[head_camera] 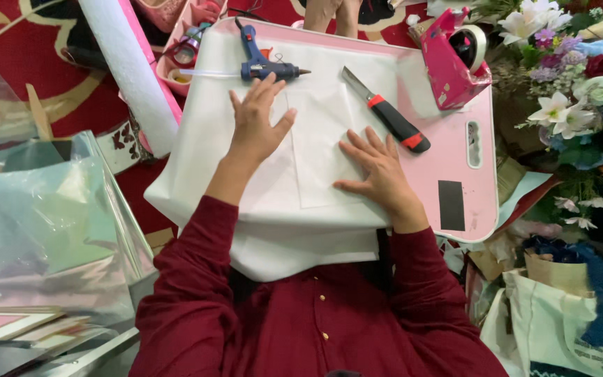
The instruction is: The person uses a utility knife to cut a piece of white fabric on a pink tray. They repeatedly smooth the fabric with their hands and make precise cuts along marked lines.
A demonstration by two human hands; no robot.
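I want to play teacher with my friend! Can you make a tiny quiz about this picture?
1. True or false: both hands lie flat on the white sheet.
2. Which tool lies just beyond the left hand? A glue gun, B scissors, C stapler.
3. What lies just beyond the right hand?

Key:
1. True.
2. A, the blue glue gun.
3. The utility knife with a black and red handle, on the pink board.

A white printed bag (560,335) stands at lower right.
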